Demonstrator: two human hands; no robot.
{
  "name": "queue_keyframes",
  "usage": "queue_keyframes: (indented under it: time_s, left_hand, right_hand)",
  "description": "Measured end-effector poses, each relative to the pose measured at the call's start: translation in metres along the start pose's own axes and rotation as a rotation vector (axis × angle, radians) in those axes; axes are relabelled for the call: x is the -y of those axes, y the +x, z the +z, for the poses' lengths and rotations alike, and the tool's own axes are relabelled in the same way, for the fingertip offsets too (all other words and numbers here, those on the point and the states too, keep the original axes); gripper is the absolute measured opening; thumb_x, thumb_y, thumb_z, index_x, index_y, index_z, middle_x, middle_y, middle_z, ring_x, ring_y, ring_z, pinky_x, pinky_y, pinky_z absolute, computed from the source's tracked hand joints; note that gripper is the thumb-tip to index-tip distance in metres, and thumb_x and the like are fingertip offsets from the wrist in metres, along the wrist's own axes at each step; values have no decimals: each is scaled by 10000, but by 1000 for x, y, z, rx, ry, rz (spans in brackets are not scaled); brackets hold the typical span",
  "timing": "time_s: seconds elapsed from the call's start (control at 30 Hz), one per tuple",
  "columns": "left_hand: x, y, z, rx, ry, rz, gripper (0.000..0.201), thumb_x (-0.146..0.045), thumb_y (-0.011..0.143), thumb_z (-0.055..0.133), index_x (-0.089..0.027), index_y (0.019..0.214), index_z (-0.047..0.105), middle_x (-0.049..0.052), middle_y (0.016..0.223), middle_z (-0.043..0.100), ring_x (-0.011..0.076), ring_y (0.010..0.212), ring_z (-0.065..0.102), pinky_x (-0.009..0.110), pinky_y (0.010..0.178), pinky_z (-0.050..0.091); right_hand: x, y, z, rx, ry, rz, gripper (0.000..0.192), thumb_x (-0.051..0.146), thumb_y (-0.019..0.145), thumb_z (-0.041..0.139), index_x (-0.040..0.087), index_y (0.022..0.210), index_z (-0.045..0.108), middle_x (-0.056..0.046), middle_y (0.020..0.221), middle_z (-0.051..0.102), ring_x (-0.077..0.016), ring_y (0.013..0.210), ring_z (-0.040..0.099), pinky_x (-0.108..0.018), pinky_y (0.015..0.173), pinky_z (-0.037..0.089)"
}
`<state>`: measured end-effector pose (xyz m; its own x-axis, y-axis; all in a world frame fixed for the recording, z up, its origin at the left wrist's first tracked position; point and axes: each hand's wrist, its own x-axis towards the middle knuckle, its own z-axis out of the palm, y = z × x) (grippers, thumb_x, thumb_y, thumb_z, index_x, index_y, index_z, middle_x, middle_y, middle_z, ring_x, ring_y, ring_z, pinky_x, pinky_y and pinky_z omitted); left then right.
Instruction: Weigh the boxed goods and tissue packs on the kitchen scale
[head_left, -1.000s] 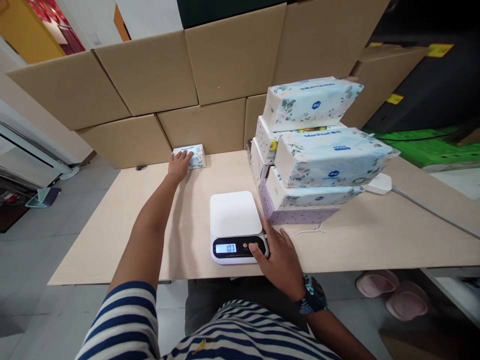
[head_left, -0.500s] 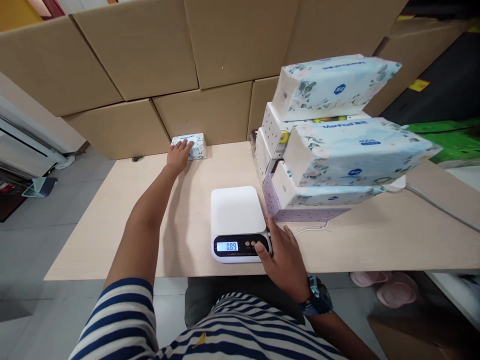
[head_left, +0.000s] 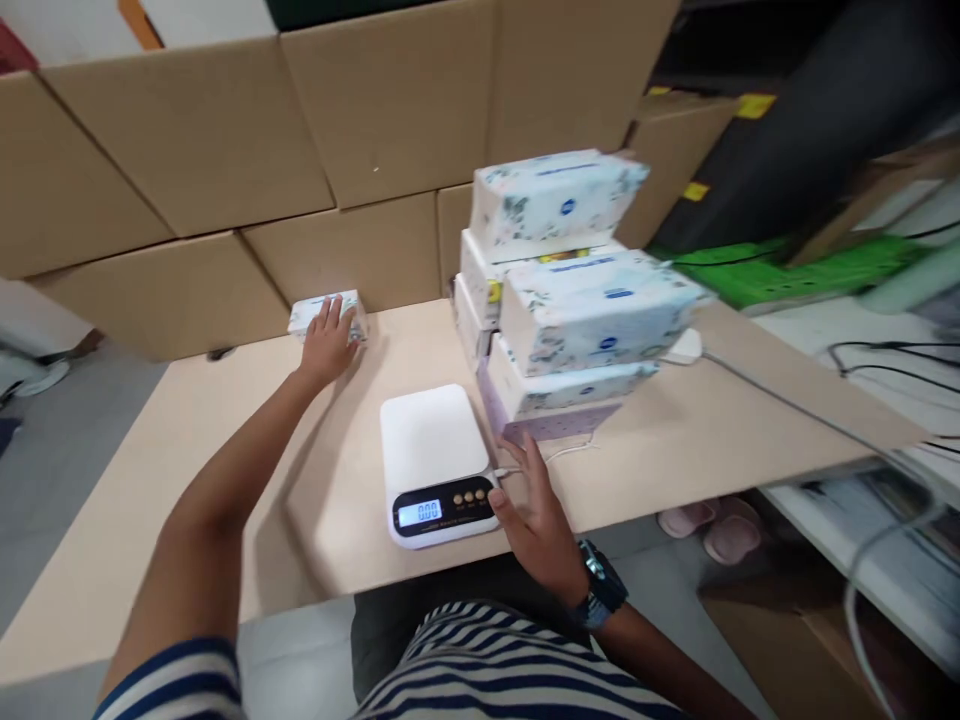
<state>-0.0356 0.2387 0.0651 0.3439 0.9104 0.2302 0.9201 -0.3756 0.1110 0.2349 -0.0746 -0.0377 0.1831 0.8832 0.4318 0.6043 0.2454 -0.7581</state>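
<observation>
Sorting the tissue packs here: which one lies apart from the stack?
The small tissue pack under the left hand, against the cardboard boxes. All the others are piled in the stack right of the scale.

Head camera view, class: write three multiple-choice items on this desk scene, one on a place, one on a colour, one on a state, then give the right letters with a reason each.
1. Where does the left hand rest?
A. on the small tissue pack by the cardboard boxes
B. on the scale's platform
C. on the tall stack

2. What colour is the platform of the kitchen scale?
A. black
B. white
C. green

3. What does the scale's display show?
A. it is dark
B. it is lit and the platform is bare
C. a pack lies on the platform

Answers:
1 A, the palm lies on the lone pack at the table's far edge.
2 B, the top plate is plain white above a black panel.
3 B, the display glows blue with nothing on the plate; the right hand is at its button corner, beside the stack of tissue packs.
</observation>
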Motion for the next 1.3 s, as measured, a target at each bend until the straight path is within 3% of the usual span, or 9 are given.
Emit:
queue_keyframes:
  time_s: [0.2,0.33,0.43,0.63,0.8,0.9,1.03,1.17,1.3]
  left_hand:
    - [-120,-68,-23,122,-780,230,948,-716,1031,528,-338,1764,61,119,1888,94,351,1753,165,633,1368,326]
    - [-199,-85,-48,172,-867,372,1231,-815,947,600,-334,1741,-208,63,1876,-198,347,1757,-115,604,1431,99]
    - [-225,-91,-61,109,-923,480,1295,-837,949,575,-332,1677,-369,34,1872,-223,346,1741,-176,566,1434,68]
    - [-187,-158,-89,-245,-903,508,1061,-861,936,562,-545,1732,-63,-239,1845,-166,368,1710,-233,556,1429,88]
    - [-152,-209,-73,-405,-906,409,829,-868,997,344,-603,1720,39,-323,1827,-66,342,1704,-241,599,1434,88]
    - [-134,-225,-37,-216,-938,262,799,-854,1025,230,-590,1717,-69,-287,1832,-155,314,1734,-163,543,1447,87]
    - [-115,-235,3,83,-947,46,937,-864,1003,209,-426,1757,-133,-103,1866,-192,302,1756,-109,491,1450,43]
    - [-109,-230,11,15,-987,-45,984,-879,989,192,-369,1768,-128,-57,1883,-153,316,1758,-113,493,1456,49]
    - [-112,-219,6,53,-1059,-34,1002,-890,987,286,-353,1788,16,14,1896,84,366,1761,79,539,1445,196]
  right_hand:
    - [-20,67,-80,-618,148,-150,717,522,1034,633,364,1679,362,-152,1589,567,-328,1482,600,-628,1206,537]
    - [-27,140,-139,-414,44,-78,653,711,1049,482,371,1606,485,-87,1702,508,-347,1671,382,-701,1362,298]
    - [2,154,-146,-214,-40,-191,751,768,1035,444,364,1665,390,-74,1742,466,-340,1691,351,-670,1393,263]
    - [77,103,-125,-55,-5,-409,916,765,1053,343,282,1769,37,-129,1833,269,-363,1724,272,-620,1361,384]
    - [67,90,-95,142,39,-498,828,635,1095,396,301,1767,46,-118,1834,274,-369,1681,373,-620,1304,482]
    - [39,85,-64,173,-13,-475,796,534,1100,472,298,1761,98,-147,1806,346,-348,1654,430,-590,1278,525]
    - [13,72,-35,138,-256,-478,627,428,1095,522,268,1684,374,-158,1688,539,-373,1661,413,-692,1350,375]
    - [7,65,-27,170,-376,-482,488,381,1109,498,236,1572,542,-149,1598,646,-364,1576,537,-728,1355,321]
    - [7,61,-21,179,-361,-489,616,367,1099,522,216,1682,394,-178,1645,592,-352,1578,536,-640,1330,428]
